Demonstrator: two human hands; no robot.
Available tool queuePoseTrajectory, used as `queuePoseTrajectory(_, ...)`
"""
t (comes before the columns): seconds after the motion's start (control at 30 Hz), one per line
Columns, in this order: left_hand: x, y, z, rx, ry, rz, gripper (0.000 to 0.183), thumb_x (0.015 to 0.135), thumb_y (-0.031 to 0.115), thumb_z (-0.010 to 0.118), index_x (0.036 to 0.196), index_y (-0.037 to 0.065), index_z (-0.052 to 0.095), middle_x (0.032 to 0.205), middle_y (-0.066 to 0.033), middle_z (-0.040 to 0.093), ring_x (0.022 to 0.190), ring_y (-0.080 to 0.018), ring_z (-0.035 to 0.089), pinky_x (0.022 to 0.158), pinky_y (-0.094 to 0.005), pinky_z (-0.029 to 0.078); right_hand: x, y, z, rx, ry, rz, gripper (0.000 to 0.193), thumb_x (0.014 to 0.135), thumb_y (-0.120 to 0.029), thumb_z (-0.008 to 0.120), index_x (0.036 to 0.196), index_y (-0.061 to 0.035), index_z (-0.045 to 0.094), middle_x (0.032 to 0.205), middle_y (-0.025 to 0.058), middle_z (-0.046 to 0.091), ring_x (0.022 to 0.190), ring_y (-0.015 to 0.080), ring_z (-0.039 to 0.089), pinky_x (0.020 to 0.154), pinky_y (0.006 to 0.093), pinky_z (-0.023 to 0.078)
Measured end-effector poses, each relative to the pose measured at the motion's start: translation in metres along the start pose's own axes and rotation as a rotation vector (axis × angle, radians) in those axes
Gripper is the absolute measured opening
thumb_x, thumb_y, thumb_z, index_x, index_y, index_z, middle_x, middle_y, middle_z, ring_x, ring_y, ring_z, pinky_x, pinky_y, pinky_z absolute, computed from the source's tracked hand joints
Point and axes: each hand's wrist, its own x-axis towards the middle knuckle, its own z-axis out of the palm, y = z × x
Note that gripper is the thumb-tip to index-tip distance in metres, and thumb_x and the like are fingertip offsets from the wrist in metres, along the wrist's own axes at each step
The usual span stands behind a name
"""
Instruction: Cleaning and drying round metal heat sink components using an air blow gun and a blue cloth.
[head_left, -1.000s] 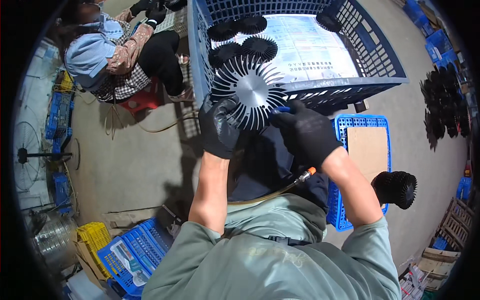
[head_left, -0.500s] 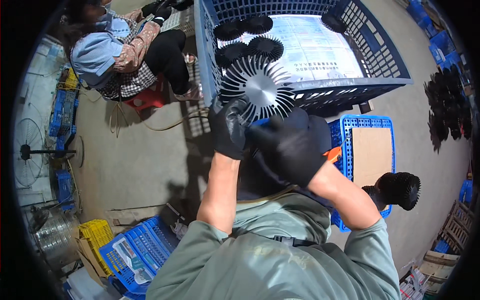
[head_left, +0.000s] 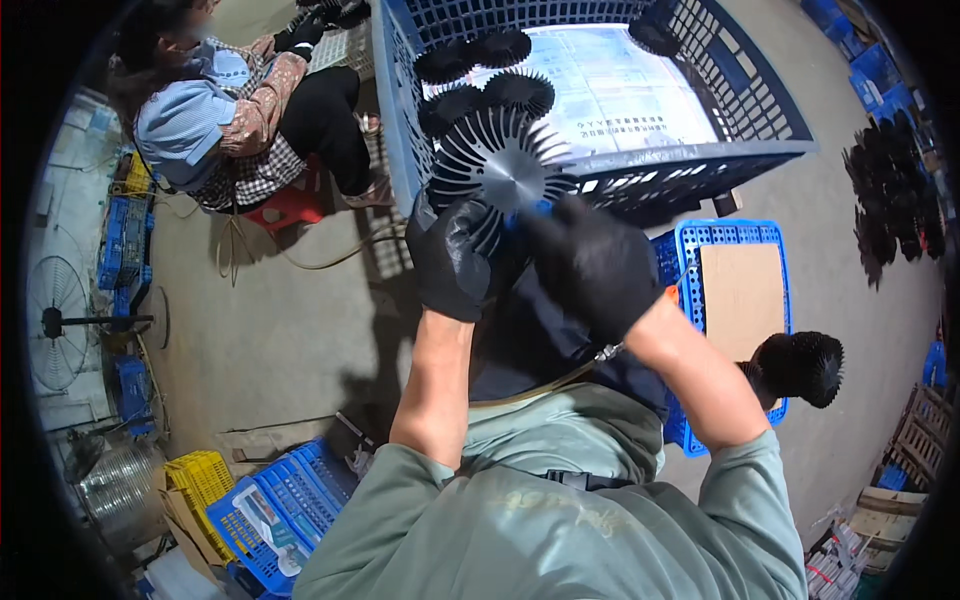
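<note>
Fingers [head_left: 470, 235] of both gloved hands clamp finned disc [head_left: 497, 165].
Blue crate [head_left: 780, 135] holds black finned discs [head_left: 480, 70] along its far-left side; paper-lined centre bare.

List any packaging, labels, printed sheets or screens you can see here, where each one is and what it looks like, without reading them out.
Printed sheet: lines the floor of the big blue crate ahead, pale with dark print, black finned discs lying on it.
Cardboard sheet: lies in the small blue crate at the right, plain brown rectangle.
Cardboard boxes: lower right edge, brown, partly cut off.
No screens in view.
</note>
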Motion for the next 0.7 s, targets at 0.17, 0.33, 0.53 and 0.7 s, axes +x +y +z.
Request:
queuePoseTrajectory(0.17, 0.0, -0.004, -0.005, 0.138, -0.036, 0.179, 0.022, 0.079, -0.006, 0.054, 0.099, -0.001, 0.062, 0.089, -0.0064, 0.064, 0.076, -0.0167, 0.063, 0.067, -0.0284, 0.053, 0.0, -0.01, 0.02, -0.12, 0.092, -0.043, 0.035, 0.072, -0.008, 0.064, 0.107, -0.0102, 0.063, 0.084, 0.0136, 0.059, 0.069, 0.0323, 0.062, 0.058, 0.041, 0.049)
queuePoseTrajectory(0.33, -0.005, 0.008, 0.014, -0.02, -0.008, 0.06, 0.021, 0.079, -0.007, 0.053, 0.098, -0.002, 0.062, 0.089, -0.0067, 0.064, 0.078, -0.0185, 0.063, 0.068, -0.0278, 0.053, -0.026, -0.004, 0.004, 0.18, -0.051, -0.131, 0.035, 0.075, -0.007, 0.063, 0.11, -0.0099, 0.064, 0.085, 0.0148, 0.06, 0.072, 0.0337, 0.062, 0.061, 0.0405, 0.051)
queuePoseTrajectory(0.53, 0.006, -0.002, -0.021, 0.576, -0.217, 0.468, 0.022, 0.08, -0.006, 0.053, 0.099, -0.001, 0.063, 0.091, -0.006, 0.064, 0.079, -0.0165, 0.064, 0.07, -0.0265, 0.054, -0.001, 0.043, -0.016, -0.005, 0.185, 0.229, 0.034, 0.077, -0.009, 0.064, 0.111, -0.0103, 0.063, 0.091, 0.0148, 0.059, 0.077, 0.0346, 0.063, 0.063, 0.0417, 0.052)
queuePoseTrajectory(0.7, -0.004, 0.01, 0.003, 0.039, -0.029, -0.01, 0.025, 0.081, -0.006, 0.053, 0.102, 0.0, 0.063, 0.092, -0.0053, 0.064, 0.079, -0.0129, 0.064, 0.069, -0.025, 0.055, 0.02, 0.043, 0.002, -0.114, 0.093, 0.071, 0.033, 0.077, -0.011, 0.064, 0.11, -0.0119, 0.062, 0.09, 0.0145, 0.059, 0.079, 0.0339, 0.064, 0.062, 0.042, 0.052)
